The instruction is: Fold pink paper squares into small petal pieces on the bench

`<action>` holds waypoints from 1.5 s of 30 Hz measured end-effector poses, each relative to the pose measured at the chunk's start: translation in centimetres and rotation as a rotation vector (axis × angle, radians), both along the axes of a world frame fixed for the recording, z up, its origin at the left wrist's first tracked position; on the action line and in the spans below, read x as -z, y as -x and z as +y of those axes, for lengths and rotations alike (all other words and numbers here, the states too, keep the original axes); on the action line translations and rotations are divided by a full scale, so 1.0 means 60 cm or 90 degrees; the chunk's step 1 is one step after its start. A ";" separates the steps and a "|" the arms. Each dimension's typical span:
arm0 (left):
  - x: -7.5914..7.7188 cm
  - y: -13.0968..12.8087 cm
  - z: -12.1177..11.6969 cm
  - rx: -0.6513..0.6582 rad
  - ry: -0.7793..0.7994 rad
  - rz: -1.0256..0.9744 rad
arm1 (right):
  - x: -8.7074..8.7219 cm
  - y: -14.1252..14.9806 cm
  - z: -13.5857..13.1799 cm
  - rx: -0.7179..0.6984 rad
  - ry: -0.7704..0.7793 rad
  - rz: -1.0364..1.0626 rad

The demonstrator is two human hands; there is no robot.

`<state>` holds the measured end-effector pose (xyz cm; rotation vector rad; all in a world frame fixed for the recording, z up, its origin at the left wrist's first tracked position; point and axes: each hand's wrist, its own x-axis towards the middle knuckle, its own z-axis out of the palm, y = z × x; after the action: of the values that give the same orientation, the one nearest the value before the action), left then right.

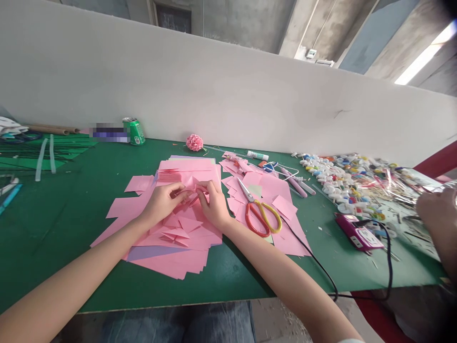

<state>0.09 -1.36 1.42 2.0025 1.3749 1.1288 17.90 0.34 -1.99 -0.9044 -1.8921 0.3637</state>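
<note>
Over a heap of pink paper sheets, my left hand and my right hand meet with their fingertips pinched on a small folded piece of pink paper. Part of that piece is hidden by the fingers. Just below my hands lie several folded pink pieces, and behind my left hand is a stack of small pink slips. Scissors with one red and one yellow handle rest on pink paper to the right of my right hand, blades pointing away.
A pink folded-paper ball and a green can stand near the white partition. A glue stick lies farther right. Small colourful plastic parts, a magenta box with a black cable, and another person's hand are at right.
</note>
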 end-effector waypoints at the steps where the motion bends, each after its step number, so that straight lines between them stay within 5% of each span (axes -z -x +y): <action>1: 0.001 0.000 0.001 0.002 0.002 -0.005 | 0.001 0.000 0.001 0.000 -0.003 0.001; 15: 0.001 0.003 0.008 0.072 0.144 -0.176 | 0.001 0.000 0.001 0.006 0.031 0.018; 30: -0.001 0.007 -0.002 0.021 -0.010 0.012 | -0.006 0.000 -0.006 -0.029 -0.019 -0.002; 39: 0.003 0.007 0.000 0.008 -0.012 0.015 | -0.012 0.002 -0.006 0.000 0.089 0.138; 45: 0.004 0.009 0.002 0.030 0.000 0.007 | -0.018 0.000 -0.009 -0.028 0.054 0.092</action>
<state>-0.44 -1.26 1.18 2.0330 1.3258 1.0998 17.88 -0.18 -0.89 -0.8697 -1.7768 0.5252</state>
